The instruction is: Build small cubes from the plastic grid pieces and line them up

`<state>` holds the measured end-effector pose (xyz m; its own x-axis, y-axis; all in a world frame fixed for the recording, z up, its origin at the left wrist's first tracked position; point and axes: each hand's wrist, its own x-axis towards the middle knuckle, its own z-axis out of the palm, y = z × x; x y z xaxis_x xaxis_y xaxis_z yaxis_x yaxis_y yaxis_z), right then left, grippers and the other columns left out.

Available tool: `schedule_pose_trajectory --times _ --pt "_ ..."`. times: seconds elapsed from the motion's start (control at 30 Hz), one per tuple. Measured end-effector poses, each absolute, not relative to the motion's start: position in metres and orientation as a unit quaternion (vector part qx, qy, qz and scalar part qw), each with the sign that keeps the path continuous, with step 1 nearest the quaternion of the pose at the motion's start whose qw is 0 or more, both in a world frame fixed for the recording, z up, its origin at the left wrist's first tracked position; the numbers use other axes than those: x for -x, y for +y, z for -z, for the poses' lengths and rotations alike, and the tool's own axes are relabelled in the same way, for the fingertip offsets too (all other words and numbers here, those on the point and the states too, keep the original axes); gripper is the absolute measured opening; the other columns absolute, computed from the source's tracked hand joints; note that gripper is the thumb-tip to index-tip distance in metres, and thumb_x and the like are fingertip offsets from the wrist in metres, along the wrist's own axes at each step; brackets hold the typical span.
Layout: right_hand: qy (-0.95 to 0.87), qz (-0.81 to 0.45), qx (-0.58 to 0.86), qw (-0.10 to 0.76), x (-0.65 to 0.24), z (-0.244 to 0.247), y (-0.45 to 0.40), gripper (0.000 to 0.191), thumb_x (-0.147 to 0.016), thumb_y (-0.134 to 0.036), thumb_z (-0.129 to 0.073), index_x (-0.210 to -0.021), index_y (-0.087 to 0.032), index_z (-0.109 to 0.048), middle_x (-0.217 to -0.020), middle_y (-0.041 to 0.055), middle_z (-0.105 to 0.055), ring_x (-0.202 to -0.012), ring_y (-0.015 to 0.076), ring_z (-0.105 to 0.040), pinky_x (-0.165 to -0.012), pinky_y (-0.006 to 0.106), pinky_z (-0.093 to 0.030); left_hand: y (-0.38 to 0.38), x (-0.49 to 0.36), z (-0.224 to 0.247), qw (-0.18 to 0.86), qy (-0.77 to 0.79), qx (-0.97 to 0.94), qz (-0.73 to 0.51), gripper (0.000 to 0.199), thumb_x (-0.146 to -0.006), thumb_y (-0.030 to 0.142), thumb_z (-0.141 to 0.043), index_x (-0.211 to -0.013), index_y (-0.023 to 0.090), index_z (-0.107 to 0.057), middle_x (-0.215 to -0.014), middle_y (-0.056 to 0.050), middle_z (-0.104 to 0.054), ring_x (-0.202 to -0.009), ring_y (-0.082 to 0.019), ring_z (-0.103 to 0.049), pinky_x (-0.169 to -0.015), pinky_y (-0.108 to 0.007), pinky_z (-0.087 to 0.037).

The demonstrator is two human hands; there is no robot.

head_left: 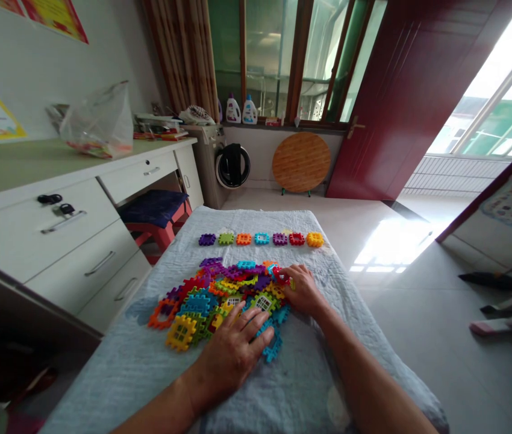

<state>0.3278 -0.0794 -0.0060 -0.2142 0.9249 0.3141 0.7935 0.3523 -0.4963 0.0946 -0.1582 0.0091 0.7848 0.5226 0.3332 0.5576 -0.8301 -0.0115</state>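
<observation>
A heap of colourful plastic interlocking blocks (199, 301), square with notched edges, lies on a cloth-covered table. My left hand (233, 346) rests over the near side of the heap, fingers apart, beside a blue block (273, 348). At the heap's right edge, my right hand (303, 289) has its thumb and fingers closed around a red block (280, 276). Beyond the heap runs a row of blocks: a dark purple block (207, 240), a green one (226, 239), an orange one (244, 239), then light blue, purple, red and a yellow block (315, 240) at the right end.
The table (305, 386) wears a pale blue cloth. On the left stands a white desk (88, 181) with drawers and a plastic bag (102, 123); a red stool (163, 226) is tucked under it. A washing machine (208, 157), a round wooden board (301, 163) and a red door (400, 102) are farther back.
</observation>
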Motion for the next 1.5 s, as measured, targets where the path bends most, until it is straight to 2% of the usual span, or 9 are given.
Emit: schedule_pose_trajectory --times 0.2,0.37,0.5,0.63,0.73,0.87,1.0,1.23,1.5 --pt "-0.776 -0.143 0.537 0.298 -0.329 -0.001 -0.086 0.027 -0.07 -0.012 -0.052 -0.092 -0.021 -0.066 -0.081 0.0018 -0.067 -0.079 0.0176 -0.058 -0.08 0.031 -0.04 -0.151 -0.098 -0.002 0.082 -0.354 0.9 0.242 0.043 -0.088 0.015 -0.044 -0.128 0.025 -0.053 -0.125 -0.008 -0.06 -0.117 -0.024 -0.051 -0.107 -0.049 -0.032" --pt "-0.759 -0.155 0.542 0.325 -0.332 -0.002 -0.088 0.023 -0.073 -0.014 -0.053 -0.091 -0.021 -0.065 -0.073 0.0 -0.065 -0.07 0.0155 -0.058 -0.074 0.029 -0.042 -0.151 -0.1 -0.004 0.039 -0.375 0.899 0.222 0.047 -0.089 0.029 -0.049 -0.136 0.027 -0.045 -0.131 -0.008 -0.056 -0.122 -0.025 -0.047 -0.109 -0.051 -0.029" --pt "-0.755 -0.133 0.534 0.355 -0.336 0.0 -0.088 0.026 -0.073 -0.014 -0.054 -0.096 -0.02 -0.065 -0.091 0.0041 -0.067 -0.089 0.0196 -0.058 -0.086 0.034 -0.042 -0.157 -0.096 -0.009 0.013 -0.326 0.926 0.19 0.056 -0.085 0.04 -0.054 -0.138 0.026 -0.042 -0.138 -0.01 -0.049 -0.128 -0.028 -0.042 -0.11 -0.055 -0.024" --pt "-0.781 -0.111 0.534 0.304 -0.336 -0.001 -0.092 0.049 -0.069 -0.014 -0.055 -0.117 -0.022 -0.059 -0.118 0.0075 -0.062 -0.114 0.0257 -0.049 -0.098 0.042 -0.034 -0.159 -0.09 -0.009 0.003 -0.31 0.921 0.236 0.052 -0.084 0.039 -0.055 -0.133 0.023 -0.046 -0.135 -0.011 -0.052 -0.127 -0.028 -0.043 -0.111 -0.054 -0.024" --pt "-0.8 -0.121 0.528 0.256 -0.333 -0.001 -0.093 0.051 -0.071 -0.015 -0.056 -0.121 -0.023 -0.057 -0.119 0.0076 -0.063 -0.113 0.0255 -0.051 -0.099 0.042 -0.033 -0.155 -0.083 -0.008 0.019 -0.346 0.885 0.311 0.037 -0.086 0.029 -0.052 -0.123 0.023 -0.054 -0.127 -0.01 -0.057 -0.122 -0.025 -0.048 -0.111 -0.05 -0.027" --pt "-0.792 -0.111 0.541 0.26 -0.334 0.005 -0.088 0.033 -0.08 -0.023 -0.056 -0.113 -0.023 -0.061 -0.113 0.007 -0.066 -0.105 0.0234 -0.056 -0.094 0.038 -0.036 -0.144 -0.067 -0.014 0.033 -0.444 0.8 0.401 0.027 -0.087 0.022 -0.049 -0.112 0.024 -0.058 -0.122 -0.008 -0.057 -0.117 -0.025 -0.05 -0.107 -0.048 -0.034" --pt "-0.782 -0.1 0.552 0.273 -0.338 0.01 -0.084 0.027 -0.086 -0.032 -0.055 -0.11 -0.023 -0.063 -0.106 0.0065 -0.068 -0.101 0.023 -0.057 -0.09 0.037 -0.038 -0.129 -0.043 -0.028 0.034 -0.522 0.716 0.462 0.024 -0.088 0.026 -0.048 -0.108 0.023 -0.06 -0.12 -0.008 -0.055 -0.116 -0.025 -0.05 -0.103 -0.043 -0.039" --pt "-0.768 -0.05 0.547 0.33 -0.325 -0.003 -0.088 0.025 -0.086 -0.037 -0.056 -0.106 -0.025 -0.067 -0.115 0.0079 -0.063 -0.109 0.0266 -0.05 -0.095 0.045 -0.035 -0.092 0.006 -0.033 0.046 -0.577 0.671 0.463 0.026 -0.086 0.037 -0.048 -0.097 0.019 -0.063 -0.11 -0.009 -0.059 -0.11 -0.025 -0.054 -0.102 -0.043 -0.039" --pt "-0.844 -0.108 0.442 0.285 -0.297 -0.012 -0.1 0.045 -0.09 -0.035 -0.049 -0.135 -0.03 -0.047 -0.137 0.0045 -0.051 -0.128 0.0284 -0.036 -0.105 0.049 -0.027 -0.087 0.018 -0.008 -0.081 -0.6 0.649 0.461 0.033 -0.089 0.042 -0.041 -0.098 0.018 -0.062 -0.106 -0.008 -0.064 -0.106 -0.022 -0.058 -0.099 -0.036 -0.043"
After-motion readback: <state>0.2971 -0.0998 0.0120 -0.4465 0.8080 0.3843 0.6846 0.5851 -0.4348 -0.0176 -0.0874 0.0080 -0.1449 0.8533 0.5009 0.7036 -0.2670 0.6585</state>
